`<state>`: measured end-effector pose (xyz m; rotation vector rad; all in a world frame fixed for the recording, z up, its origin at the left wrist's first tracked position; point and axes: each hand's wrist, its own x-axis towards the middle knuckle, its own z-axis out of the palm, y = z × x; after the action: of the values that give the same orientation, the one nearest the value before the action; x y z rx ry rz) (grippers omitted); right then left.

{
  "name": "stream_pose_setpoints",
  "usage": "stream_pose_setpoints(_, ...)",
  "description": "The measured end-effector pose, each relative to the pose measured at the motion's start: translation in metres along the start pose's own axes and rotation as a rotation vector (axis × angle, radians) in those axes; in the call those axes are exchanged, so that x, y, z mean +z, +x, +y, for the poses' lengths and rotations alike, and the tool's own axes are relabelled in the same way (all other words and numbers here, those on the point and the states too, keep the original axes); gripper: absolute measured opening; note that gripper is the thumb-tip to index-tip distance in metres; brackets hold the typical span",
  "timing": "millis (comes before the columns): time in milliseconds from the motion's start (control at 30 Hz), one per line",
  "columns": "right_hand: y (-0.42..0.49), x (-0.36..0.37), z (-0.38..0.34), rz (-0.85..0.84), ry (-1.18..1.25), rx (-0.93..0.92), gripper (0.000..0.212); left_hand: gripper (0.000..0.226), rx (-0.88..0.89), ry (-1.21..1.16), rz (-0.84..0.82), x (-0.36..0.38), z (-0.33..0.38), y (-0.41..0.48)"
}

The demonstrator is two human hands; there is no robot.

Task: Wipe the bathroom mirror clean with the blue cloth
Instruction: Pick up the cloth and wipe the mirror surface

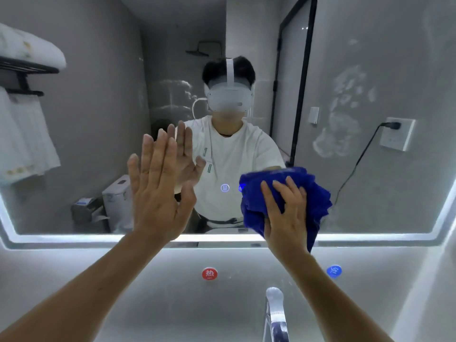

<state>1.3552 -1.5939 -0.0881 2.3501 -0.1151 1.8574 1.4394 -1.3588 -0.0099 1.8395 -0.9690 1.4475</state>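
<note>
A large bathroom mirror (103, 107) with a lit edge fills the wall ahead. White smudges (345, 114) mark its right side, and fainter ones (175, 95) sit near the middle. My right hand (287, 213) presses a bunched blue cloth (313, 193) flat against the glass near the mirror's lower edge, right of centre. My left hand (158, 191) is raised with fingers straight and together, palm on or close to the glass left of centre; it holds nothing. The mirror reflects a person in a white shirt and both hands.
A chrome tap (275, 314) rises at the bottom centre. A red round label (209, 274) and a blue one (334, 271) sit on the wall below the mirror. Small lit touch buttons (225, 188) glow on the glass. A towel rack (27, 72) and a wall socket (397, 133) appear as reflections.
</note>
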Motion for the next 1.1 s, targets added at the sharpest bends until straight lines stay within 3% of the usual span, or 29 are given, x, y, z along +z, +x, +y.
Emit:
stream_pose_setpoints(167, -0.076, 0.001, 0.015, -0.099, -0.017, -0.018, 0.074, 0.065, -0.012, 0.023, -0.041, -0.001, 0.004, -0.006)
stream_pose_setpoints(300, -0.043, -0.004, 0.012, -0.095, 0.007, -0.033, 0.08, 0.066, -0.007, 0.02, -0.037, -0.001, 0.009, 0.002)
stream_pose_setpoints(467, 0.074, -0.017, -0.001, 0.101, 0.039, 0.04, 0.049, 0.066, 0.002, 0.031, -0.012, -0.003, 0.01, 0.018)
stream_pose_setpoints(667, 0.161, -0.024, -0.006, 0.21, 0.056, 0.044, 0.043, 0.065, 0.016, 0.031, 0.027, -0.007, 0.006, 0.04)
stream_pose_setpoints(767, 0.15, -0.018, -0.006, 0.254, 0.006, 0.02, 0.039, 0.065, -0.009, 0.015, 0.033, -0.008, 0.008, 0.046)
stream_pose_setpoints(933, 0.078, -0.005, 0.01, 0.143, -0.041, -0.087, 0.048, 0.064, 0.005, 0.007, 0.01, -0.009, 0.01, 0.046)
stream_pose_setpoints(1100, 0.069, -0.015, 0.019, 0.098, -0.014, -0.134, 0.038, 0.066, 0.001, 0.035, -0.03, -0.021, -0.003, 0.056)
